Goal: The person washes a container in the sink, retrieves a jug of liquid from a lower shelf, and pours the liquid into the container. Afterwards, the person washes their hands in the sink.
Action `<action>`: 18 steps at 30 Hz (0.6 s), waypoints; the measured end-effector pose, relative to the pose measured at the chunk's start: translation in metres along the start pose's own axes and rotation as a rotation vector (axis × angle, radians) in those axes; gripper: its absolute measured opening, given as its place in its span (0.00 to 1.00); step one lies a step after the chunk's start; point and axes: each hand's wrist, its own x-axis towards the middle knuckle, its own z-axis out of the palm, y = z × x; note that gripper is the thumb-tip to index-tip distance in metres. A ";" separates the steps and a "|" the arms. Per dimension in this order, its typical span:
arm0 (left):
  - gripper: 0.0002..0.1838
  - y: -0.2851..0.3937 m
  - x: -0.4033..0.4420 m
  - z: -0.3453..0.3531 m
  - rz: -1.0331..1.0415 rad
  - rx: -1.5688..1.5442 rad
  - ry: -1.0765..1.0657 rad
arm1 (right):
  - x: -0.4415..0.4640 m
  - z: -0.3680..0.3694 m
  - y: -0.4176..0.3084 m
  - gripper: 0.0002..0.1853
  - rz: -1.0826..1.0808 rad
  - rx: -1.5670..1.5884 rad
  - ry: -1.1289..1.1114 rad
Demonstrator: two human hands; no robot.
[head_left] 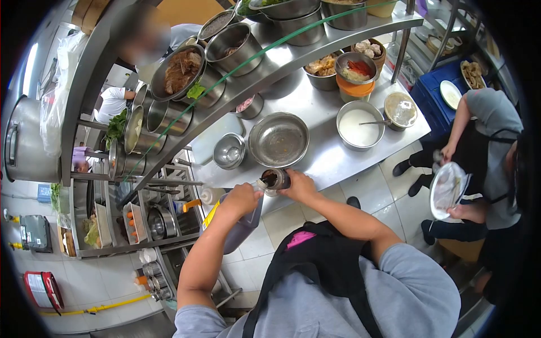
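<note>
My left hand (241,201) is closed on a large plastic jug (241,234) with a yellow label and dark liquid inside. The jug is tilted, with its mouth at the rim of a small jar (277,179) that has dark contents. My right hand (298,187) is wrapped round that jar at the table's near edge. Just beyond the jar lies a wide steel bowl (279,139), its inside wet. A smaller steel bowl (229,151) stands to its left. Whether liquid is flowing between jug and jar cannot be made out.
On the steel table (321,163), a pot of white liquid (360,128) holds a spoon. An overhead shelf (236,84) carries several steel pots. At right, a co-worker (496,158) holds a plastic-covered white plate (448,191). Another person stands behind the shelf. A rack with food trays (135,222) is at left.
</note>
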 end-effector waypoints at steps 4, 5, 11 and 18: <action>0.25 -0.002 0.002 0.002 -0.004 -0.002 -0.019 | 0.000 0.000 -0.002 0.40 0.047 0.011 -0.013; 0.25 -0.002 0.003 0.002 -0.003 0.000 -0.024 | -0.001 -0.001 -0.002 0.40 0.048 0.018 -0.016; 0.25 -0.003 0.003 0.004 -0.022 -0.008 -0.004 | 0.000 -0.005 -0.003 0.39 0.052 0.033 -0.045; 0.25 0.002 -0.001 -0.003 -0.010 -0.003 -0.002 | 0.000 -0.004 -0.002 0.39 0.054 0.021 -0.047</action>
